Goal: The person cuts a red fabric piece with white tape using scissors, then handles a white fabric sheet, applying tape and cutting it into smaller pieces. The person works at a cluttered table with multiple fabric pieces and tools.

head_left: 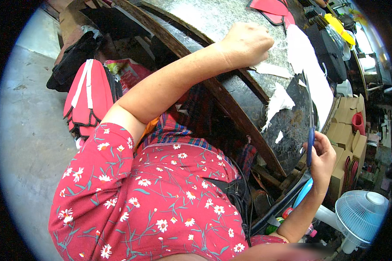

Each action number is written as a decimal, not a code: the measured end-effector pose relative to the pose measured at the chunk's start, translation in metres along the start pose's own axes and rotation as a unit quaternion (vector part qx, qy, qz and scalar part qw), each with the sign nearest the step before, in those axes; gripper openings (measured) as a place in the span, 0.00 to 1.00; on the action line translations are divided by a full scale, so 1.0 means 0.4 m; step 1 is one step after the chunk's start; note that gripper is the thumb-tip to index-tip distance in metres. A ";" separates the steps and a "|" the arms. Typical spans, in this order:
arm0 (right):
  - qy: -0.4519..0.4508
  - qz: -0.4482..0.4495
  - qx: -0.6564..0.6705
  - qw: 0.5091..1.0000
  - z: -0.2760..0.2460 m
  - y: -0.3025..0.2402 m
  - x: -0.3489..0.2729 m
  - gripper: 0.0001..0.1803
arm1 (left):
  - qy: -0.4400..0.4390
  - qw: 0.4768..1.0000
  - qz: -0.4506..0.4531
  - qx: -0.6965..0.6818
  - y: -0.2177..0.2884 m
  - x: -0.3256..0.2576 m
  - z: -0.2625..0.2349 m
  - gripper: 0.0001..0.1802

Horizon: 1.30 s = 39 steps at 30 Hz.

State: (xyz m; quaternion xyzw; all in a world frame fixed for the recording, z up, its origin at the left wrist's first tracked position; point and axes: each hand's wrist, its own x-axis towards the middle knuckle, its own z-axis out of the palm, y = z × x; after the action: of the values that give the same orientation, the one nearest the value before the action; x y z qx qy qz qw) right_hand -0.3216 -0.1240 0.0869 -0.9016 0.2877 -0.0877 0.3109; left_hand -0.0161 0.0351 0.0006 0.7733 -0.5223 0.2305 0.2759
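Note:
My right hand (323, 157) grips scissors (311, 145) by their dark blue handles, and the blades point away along the edge of a long white cloth (310, 74). My left hand (247, 43) is closed in a fist over the worktable, farther off and to the left. What its fingers hold, if anything, is hidden. Beside that hand lies a thin white strip (273, 69) with one end close to the fingers. A ragged white scrap (280, 101) and smaller bits rest on the dark, worn tabletop (292, 124) between the hands.
Red black-edged padded pieces (88, 93) stand to the left by my arm. Another red piece (272, 11) lies at the table's far side. A wooden beam (244, 122) runs along the table edge. Cardboard boxes (344, 130) and a blue fan (362, 215) stand at right.

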 end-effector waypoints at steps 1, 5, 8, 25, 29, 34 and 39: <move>0.010 -0.021 -0.001 1.000 0.013 -0.014 -0.003 0.15 | 0.005 1.000 -0.017 -0.010 0.003 0.003 0.003 0.12; 0.026 -0.106 -0.208 0.972 0.066 -0.063 0.008 0.15 | 0.003 0.992 -0.091 -0.088 -0.008 0.003 0.001 0.11; 0.026 -0.077 -0.252 0.964 0.091 -0.086 0.028 0.17 | 0.034 0.973 -0.125 -0.194 -0.039 -0.011 -0.009 0.12; -0.144 0.052 0.109 0.982 0.062 -0.065 0.013 0.12 | 0.148 0.731 -0.214 -0.631 -0.004 -0.087 -0.071 0.16; -0.210 0.025 0.190 0.959 0.060 -0.071 -0.014 0.17 | 0.103 0.707 -0.204 -0.669 0.054 -0.106 -0.082 0.13; -0.226 0.030 0.232 0.946 0.072 -0.072 -0.054 0.26 | 0.076 0.699 -0.238 -0.670 0.122 -0.124 -0.084 0.15; -0.188 0.038 0.252 0.948 0.099 -0.064 -0.100 0.27 | 0.065 0.655 -0.208 -0.724 0.183 -0.138 -0.062 0.26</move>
State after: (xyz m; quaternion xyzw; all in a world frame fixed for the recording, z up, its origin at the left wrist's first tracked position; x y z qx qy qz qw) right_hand -0.3291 -0.0646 0.0721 -0.7823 0.2259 0.0258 0.5799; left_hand -0.1052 0.0670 -0.0031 0.4004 -0.3303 -0.2339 0.8221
